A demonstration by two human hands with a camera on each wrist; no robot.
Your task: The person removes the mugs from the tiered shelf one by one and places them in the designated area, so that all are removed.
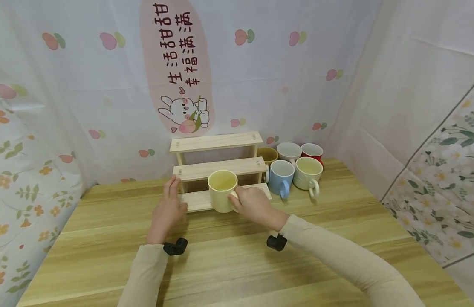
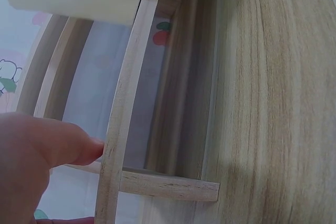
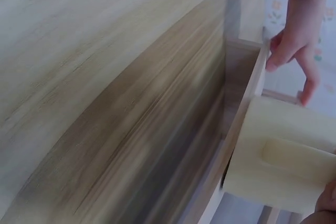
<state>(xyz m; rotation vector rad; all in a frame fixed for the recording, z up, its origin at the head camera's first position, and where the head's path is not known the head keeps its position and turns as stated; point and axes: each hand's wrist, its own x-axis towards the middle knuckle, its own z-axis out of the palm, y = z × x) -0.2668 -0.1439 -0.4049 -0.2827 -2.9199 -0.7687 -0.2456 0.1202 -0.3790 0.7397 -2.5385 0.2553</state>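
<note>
My right hand [image 1: 256, 205] pinches the handle of a pale yellow mug [image 1: 221, 197], which is upright at the front of a three-step wooden shelf [image 1: 219, 169]. In the right wrist view, the mug [image 3: 283, 156] has its base at the lowest plank; whether its full weight rests there, I cannot tell. At the shelf's left end is my left hand [image 1: 169, 209], fingers fairly straight and spread. Its thumb [image 2: 79, 142] touches the lowest plank [image 2: 123, 114] in the left wrist view, while most of its other fingers are hidden there.
Right of the shelf stand several mugs: a blue mug [image 1: 281, 177], a cream mug [image 1: 307, 172], a white-rimmed mug [image 1: 289, 150], a red mug [image 1: 317, 155] and a brownish yellow mug [image 1: 268, 154]. All are on the wooden table [image 1: 221, 264]. A printed cloth [image 1: 260, 76] hangs behind.
</note>
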